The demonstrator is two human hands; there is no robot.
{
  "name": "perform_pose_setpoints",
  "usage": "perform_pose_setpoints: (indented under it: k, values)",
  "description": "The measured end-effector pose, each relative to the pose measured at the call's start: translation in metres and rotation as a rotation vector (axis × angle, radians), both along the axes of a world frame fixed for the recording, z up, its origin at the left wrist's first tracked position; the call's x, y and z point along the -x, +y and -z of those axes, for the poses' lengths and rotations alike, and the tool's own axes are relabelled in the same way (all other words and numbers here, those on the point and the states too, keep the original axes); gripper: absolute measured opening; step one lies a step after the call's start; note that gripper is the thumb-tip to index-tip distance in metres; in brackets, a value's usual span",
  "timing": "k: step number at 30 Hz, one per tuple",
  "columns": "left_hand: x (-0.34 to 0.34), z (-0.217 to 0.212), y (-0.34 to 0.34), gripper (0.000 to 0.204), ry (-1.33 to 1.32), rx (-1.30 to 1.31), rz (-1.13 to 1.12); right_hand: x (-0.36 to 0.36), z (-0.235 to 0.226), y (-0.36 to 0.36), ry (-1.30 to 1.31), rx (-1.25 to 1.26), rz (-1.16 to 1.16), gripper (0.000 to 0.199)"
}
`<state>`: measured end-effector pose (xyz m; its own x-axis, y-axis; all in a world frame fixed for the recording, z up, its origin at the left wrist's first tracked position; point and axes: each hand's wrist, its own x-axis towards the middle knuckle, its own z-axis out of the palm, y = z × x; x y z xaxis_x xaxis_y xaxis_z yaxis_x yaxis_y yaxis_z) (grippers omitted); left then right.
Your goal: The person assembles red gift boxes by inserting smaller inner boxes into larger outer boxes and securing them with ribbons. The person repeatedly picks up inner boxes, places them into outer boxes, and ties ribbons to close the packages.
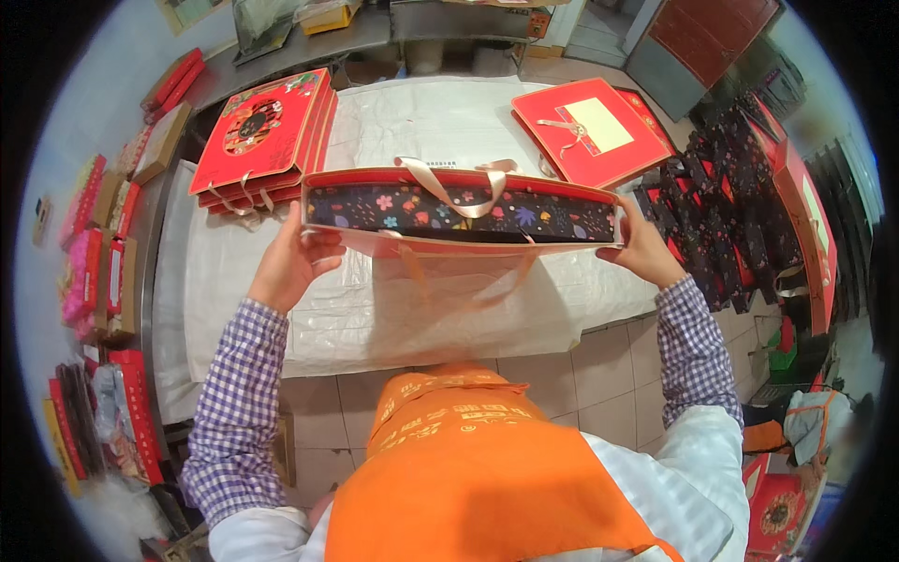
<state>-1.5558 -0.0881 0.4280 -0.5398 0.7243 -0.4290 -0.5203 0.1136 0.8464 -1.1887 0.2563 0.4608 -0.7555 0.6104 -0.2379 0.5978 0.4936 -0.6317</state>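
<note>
In front of me a red gift bag (367, 244) is held upright, its open top facing me. Inside it sits a dark box with a colourful flower print (412, 208). One pale ribbon handle (433, 184) lies across the opening; another hangs down on the near side. My left hand (292, 260) is at the bag's left end, its thumb along the edge and fingers curled below. At the right end, my right hand (650, 247) grips the corner between thumb and fingers. The bag's underside is hidden.
White sheeting (253, 323) covers the table. Stacked red gift bags (245, 126) lie at the far left, more red bags (613, 140) at the far right. Many dark floral boxes (712, 211) stand to the right. Cartons and red packages (117, 253) line the left wall.
</note>
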Motion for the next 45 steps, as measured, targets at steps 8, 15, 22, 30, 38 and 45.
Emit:
perform_pose_setpoints:
  k: [8,15,22,30,38,45]
  values:
    - [-0.069,0.061,0.055,0.039,0.107,-0.198,-0.510,0.021,0.070,0.031,0.503,-0.001,-0.095,0.081]
    - [-0.069,0.070,0.067,0.046,0.058,-0.372,-0.294,0.036,0.078,-0.018,0.787,-0.023,-0.090,0.082]
    - [-0.107,0.124,0.081,0.062,-0.425,-0.090,-0.168,0.044,0.058,-0.068,0.798,0.253,0.030,0.075]
    - [-0.136,0.135,0.104,0.070,-0.630,-0.172,-0.082,0.058,0.046,-0.100,0.818,0.410,0.033,0.064]
    - [-0.091,0.150,0.085,0.067,-0.609,-0.207,-0.259,0.097,-0.018,-0.122,0.772,-0.428,-0.816,0.060]
    - [0.022,0.158,0.071,0.065,-0.512,-0.276,-0.449,0.202,-0.017,-0.119,0.948,-0.663,-0.821,0.032]
